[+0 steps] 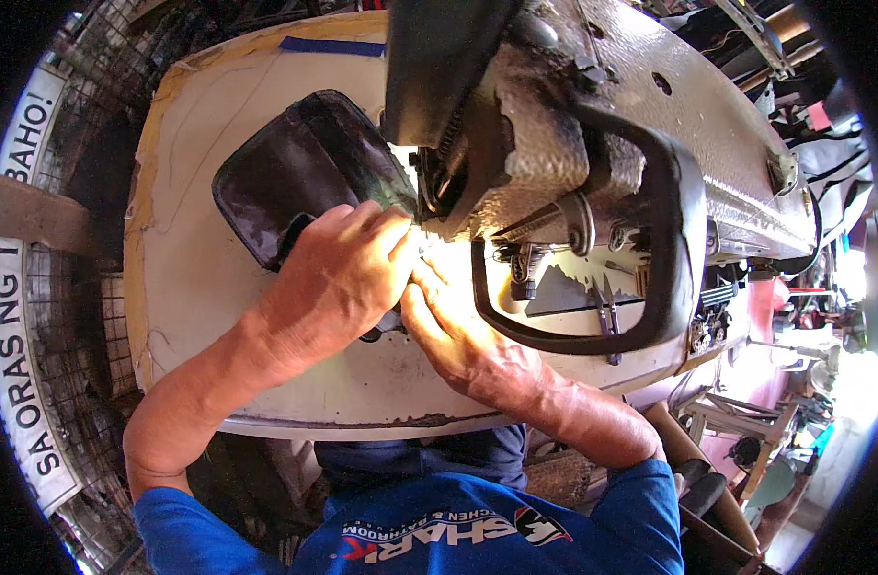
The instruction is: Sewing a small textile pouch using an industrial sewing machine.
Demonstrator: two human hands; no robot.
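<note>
A dark, shiny leather-like piece (300, 177) with a seam across it lies on the sewing machine's pale table, its right edge by the lit needle area. My left hand (348, 278) is closed on its near end, fingers curled close to the needle. My right hand (467, 335) meets it there, fingers pressed together; glare and the left hand hide what they grip. More dark material shows below, between my hands. Above and to the right stands the sewing machine (688, 105), its worn, textured body partly blocking the view of the stitching spot.
A black loop-shaped frame (683, 249) juts from the machine just right of my right hand. Scissors (606, 311) lie on the table behind it. A blue strip (331, 46) rests at the far edge. Wire mesh (75, 316) with signs stands at the left.
</note>
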